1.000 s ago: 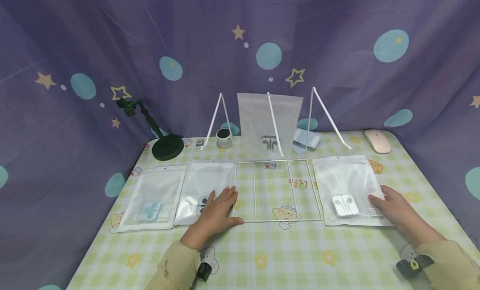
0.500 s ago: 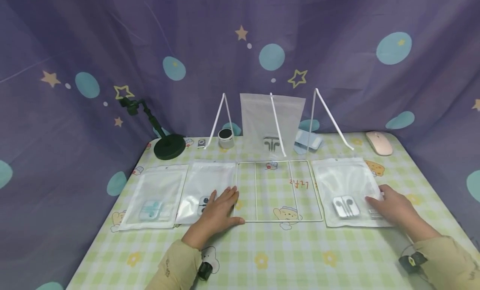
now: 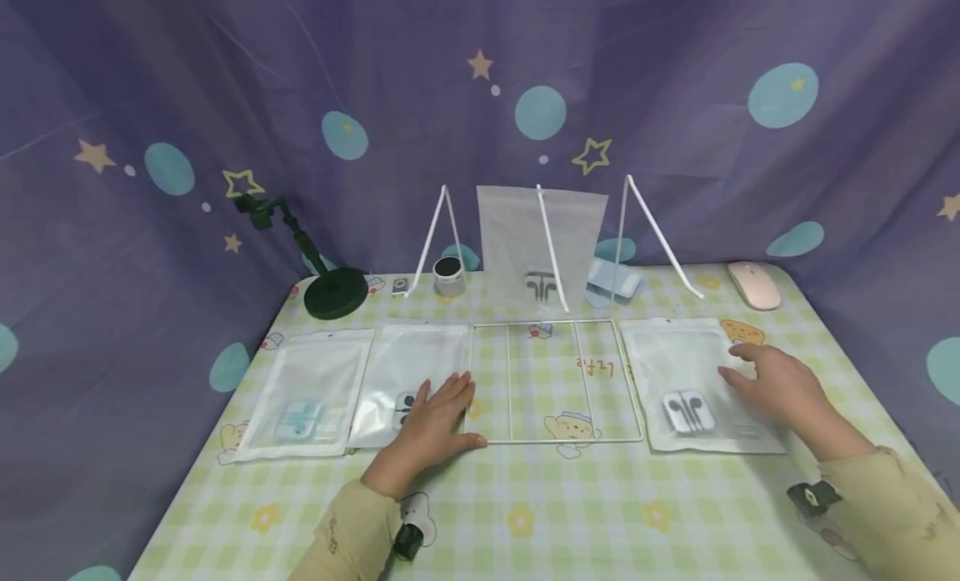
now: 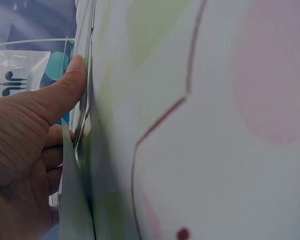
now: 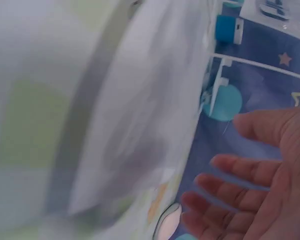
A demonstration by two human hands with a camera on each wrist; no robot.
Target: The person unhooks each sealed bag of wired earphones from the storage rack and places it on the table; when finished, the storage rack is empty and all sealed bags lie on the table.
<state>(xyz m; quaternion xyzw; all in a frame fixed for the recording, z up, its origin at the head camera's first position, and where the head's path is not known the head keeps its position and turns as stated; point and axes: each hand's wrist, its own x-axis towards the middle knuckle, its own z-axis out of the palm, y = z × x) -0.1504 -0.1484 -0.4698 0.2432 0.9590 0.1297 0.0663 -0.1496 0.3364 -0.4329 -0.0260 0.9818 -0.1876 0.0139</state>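
Observation:
In the head view my left hand (image 3: 437, 420) lies with spread fingers on a clear zip bag of dark earphones (image 3: 408, 348) and the left edge of a white wire rack (image 3: 555, 442). My right hand (image 3: 783, 389), fingers loosely bent and holding nothing, hovers over the right side of another zip bag (image 3: 667, 356) with white-cased earphones (image 3: 688, 412). The right wrist view also shows that hand (image 5: 270, 170) apart from the bag. From the rack's middle hook hangs a bag with earphones (image 3: 510, 239); its two outer hooks carry nothing.
A zip bag with a light blue case (image 3: 322, 364) lies at far left. Behind stand a black lamp-like stand (image 3: 336, 293), a small white cylinder (image 3: 450, 278), a tiny grey device (image 3: 400, 287), light blue items (image 3: 615, 278) and a pink mouse (image 3: 755, 284). A purple curtain (image 3: 420, 56) hangs behind.
My right hand has let go of the right bag's edge and risen a little away from it. That bag has shifted slightly left. The left hand stays in place.

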